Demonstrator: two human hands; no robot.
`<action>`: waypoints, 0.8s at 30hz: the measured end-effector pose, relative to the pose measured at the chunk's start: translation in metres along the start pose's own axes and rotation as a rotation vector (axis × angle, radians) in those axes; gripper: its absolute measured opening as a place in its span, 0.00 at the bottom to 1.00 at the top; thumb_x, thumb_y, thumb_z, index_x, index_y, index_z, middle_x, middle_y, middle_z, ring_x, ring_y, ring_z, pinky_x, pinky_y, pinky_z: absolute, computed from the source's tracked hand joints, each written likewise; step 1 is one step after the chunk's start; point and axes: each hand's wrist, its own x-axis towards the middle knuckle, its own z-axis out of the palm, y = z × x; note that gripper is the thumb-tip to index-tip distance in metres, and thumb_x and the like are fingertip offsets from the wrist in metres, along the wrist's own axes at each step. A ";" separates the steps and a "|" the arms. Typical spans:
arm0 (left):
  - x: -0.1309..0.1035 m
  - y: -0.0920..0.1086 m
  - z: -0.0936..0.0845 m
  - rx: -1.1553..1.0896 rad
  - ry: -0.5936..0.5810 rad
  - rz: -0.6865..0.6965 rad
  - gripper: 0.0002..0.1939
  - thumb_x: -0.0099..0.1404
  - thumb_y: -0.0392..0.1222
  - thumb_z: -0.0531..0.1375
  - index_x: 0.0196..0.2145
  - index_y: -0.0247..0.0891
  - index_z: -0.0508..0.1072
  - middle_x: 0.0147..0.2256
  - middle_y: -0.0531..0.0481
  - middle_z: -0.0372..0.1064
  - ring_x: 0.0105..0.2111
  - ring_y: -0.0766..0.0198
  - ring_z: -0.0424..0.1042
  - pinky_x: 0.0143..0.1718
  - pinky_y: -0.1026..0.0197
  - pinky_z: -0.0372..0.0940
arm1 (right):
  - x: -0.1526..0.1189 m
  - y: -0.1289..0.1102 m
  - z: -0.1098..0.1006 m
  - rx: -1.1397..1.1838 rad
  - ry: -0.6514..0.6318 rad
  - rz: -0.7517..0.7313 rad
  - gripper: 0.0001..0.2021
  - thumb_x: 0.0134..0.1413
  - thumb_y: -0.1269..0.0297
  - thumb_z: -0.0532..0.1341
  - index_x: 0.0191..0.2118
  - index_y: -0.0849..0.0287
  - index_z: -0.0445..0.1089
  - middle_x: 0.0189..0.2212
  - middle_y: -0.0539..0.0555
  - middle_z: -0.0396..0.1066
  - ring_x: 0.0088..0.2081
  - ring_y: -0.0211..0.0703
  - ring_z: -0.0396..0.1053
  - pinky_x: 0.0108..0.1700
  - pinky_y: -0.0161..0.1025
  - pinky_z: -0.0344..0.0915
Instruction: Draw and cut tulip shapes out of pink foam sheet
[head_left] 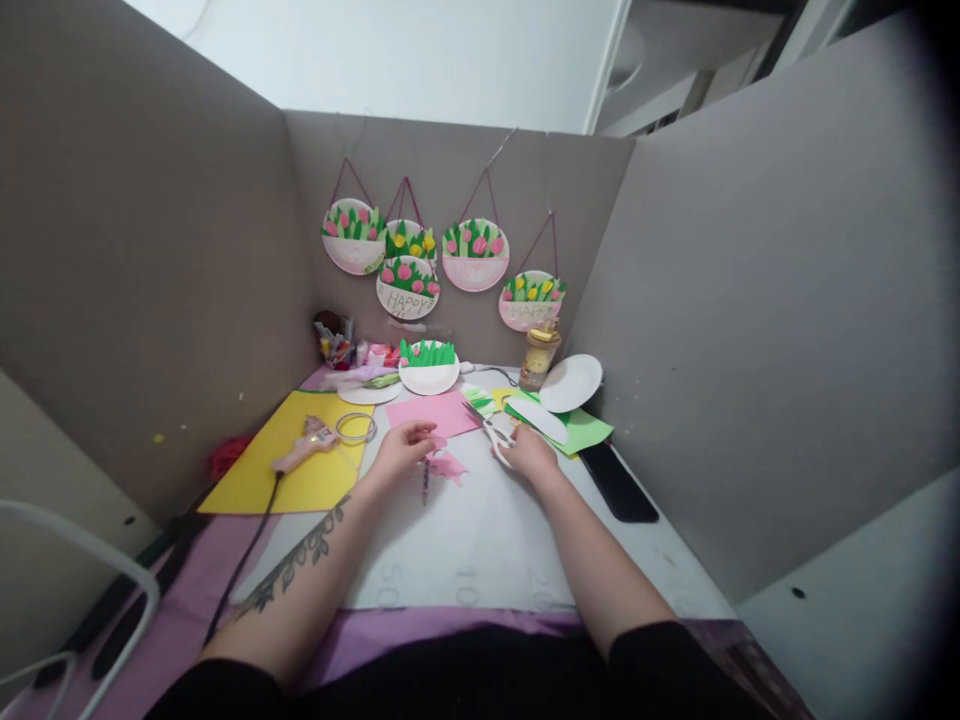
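Observation:
My right hand (531,452) grips white-handled scissors (491,432), their dark blades pointing up and to the left over the edge of a pink paper sheet (427,408). The fingers of my left hand (409,445) are curled together at a small piece of pink paper (440,441), partly hidden by them. Just below lie a cut pink paper scrap (450,468) and a patterned pen (425,485). Behind the pink sheet stands a paper-plate basket (429,375) with green paper leaves and a little pink at its left.
A glue gun (306,447) with a black cord rests on yellow sheets (262,465) at left. On the right are green paper (589,430), a white plate (571,382), a drink cup (538,360) and a phone (619,482). Several finished plate baskets (476,272) hang on the grey back panel.

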 end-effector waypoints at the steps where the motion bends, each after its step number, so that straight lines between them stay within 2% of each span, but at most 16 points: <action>1: 0.000 -0.001 0.001 0.004 -0.006 -0.012 0.22 0.49 0.41 0.63 0.43 0.32 0.72 0.34 0.45 0.74 0.26 0.66 0.70 0.25 0.66 0.61 | -0.001 -0.001 -0.001 -0.041 -0.016 0.031 0.23 0.41 0.49 0.63 0.40 0.59 0.65 0.35 0.61 0.71 0.36 0.53 0.69 0.30 0.40 0.58; 3: 0.000 -0.002 0.003 -0.001 -0.010 -0.035 0.23 0.48 0.40 0.64 0.43 0.32 0.71 0.34 0.44 0.74 0.27 0.64 0.71 0.24 0.66 0.61 | -0.003 -0.004 -0.004 -0.086 -0.062 0.061 0.22 0.41 0.48 0.63 0.39 0.59 0.67 0.36 0.61 0.72 0.37 0.53 0.69 0.31 0.39 0.58; 5: 0.001 -0.005 0.004 -0.020 -0.011 -0.045 0.23 0.47 0.40 0.65 0.43 0.31 0.70 0.34 0.43 0.74 0.29 0.63 0.72 0.25 0.66 0.61 | -0.005 -0.006 -0.004 -0.095 -0.105 0.025 0.21 0.41 0.49 0.63 0.37 0.60 0.68 0.35 0.61 0.72 0.37 0.53 0.69 0.31 0.38 0.57; 9: 0.004 -0.014 0.008 -0.047 -0.034 -0.049 0.21 0.48 0.37 0.64 0.42 0.31 0.70 0.31 0.46 0.72 0.26 0.66 0.71 0.26 0.66 0.62 | -0.007 -0.005 -0.004 -0.103 -0.098 -0.070 0.22 0.40 0.51 0.64 0.38 0.63 0.69 0.38 0.63 0.71 0.37 0.51 0.68 0.32 0.37 0.57; 12: 0.005 -0.023 0.014 -0.049 -0.051 -0.052 0.19 0.48 0.35 0.63 0.41 0.31 0.70 0.28 0.48 0.71 0.23 0.68 0.69 0.25 0.66 0.61 | -0.006 -0.001 -0.006 -0.061 -0.124 -0.105 0.19 0.41 0.54 0.64 0.37 0.63 0.70 0.37 0.62 0.71 0.36 0.49 0.68 0.32 0.37 0.57; 16: 0.003 -0.030 0.023 -0.043 -0.050 -0.069 0.18 0.49 0.36 0.63 0.39 0.32 0.70 0.28 0.48 0.72 0.26 0.66 0.71 0.26 0.67 0.62 | -0.004 0.005 -0.011 0.046 -0.195 -0.117 0.15 0.42 0.58 0.63 0.36 0.62 0.71 0.33 0.59 0.72 0.33 0.47 0.68 0.31 0.37 0.58; 17: 0.002 -0.030 0.024 -0.043 -0.055 -0.075 0.17 0.49 0.36 0.63 0.39 0.32 0.70 0.28 0.48 0.72 0.26 0.66 0.72 0.26 0.67 0.62 | -0.003 0.005 -0.012 0.077 -0.176 -0.114 0.14 0.42 0.59 0.63 0.36 0.62 0.71 0.33 0.59 0.72 0.33 0.47 0.68 0.32 0.37 0.58; 19: 0.000 -0.027 0.026 -0.033 -0.065 -0.085 0.18 0.50 0.35 0.63 0.40 0.32 0.70 0.27 0.49 0.72 0.25 0.66 0.71 0.24 0.68 0.61 | -0.004 0.001 -0.010 0.153 -0.055 -0.120 0.11 0.43 0.63 0.62 0.35 0.62 0.71 0.34 0.59 0.71 0.35 0.47 0.67 0.35 0.38 0.60; 21: -0.003 -0.023 0.027 -0.008 -0.061 -0.088 0.18 0.50 0.35 0.62 0.41 0.32 0.70 0.26 0.49 0.71 0.24 0.66 0.71 0.22 0.69 0.59 | -0.009 -0.008 -0.005 0.267 0.100 -0.193 0.09 0.45 0.65 0.61 0.34 0.61 0.71 0.36 0.59 0.70 0.39 0.47 0.67 0.39 0.39 0.60; 22: -0.005 -0.021 0.027 0.007 -0.057 -0.084 0.19 0.50 0.35 0.62 0.42 0.32 0.70 0.26 0.49 0.71 0.23 0.66 0.71 0.21 0.69 0.58 | -0.012 -0.015 -0.001 0.347 0.125 -0.278 0.08 0.47 0.64 0.59 0.34 0.60 0.71 0.36 0.57 0.70 0.40 0.46 0.66 0.41 0.39 0.60; 24: -0.007 -0.019 0.030 0.020 -0.055 -0.068 0.19 0.51 0.36 0.62 0.42 0.32 0.69 0.26 0.49 0.72 0.23 0.66 0.70 0.21 0.69 0.58 | -0.021 -0.030 0.008 0.512 -0.018 -0.425 0.08 0.48 0.61 0.60 0.34 0.59 0.71 0.33 0.54 0.70 0.36 0.43 0.67 0.38 0.38 0.61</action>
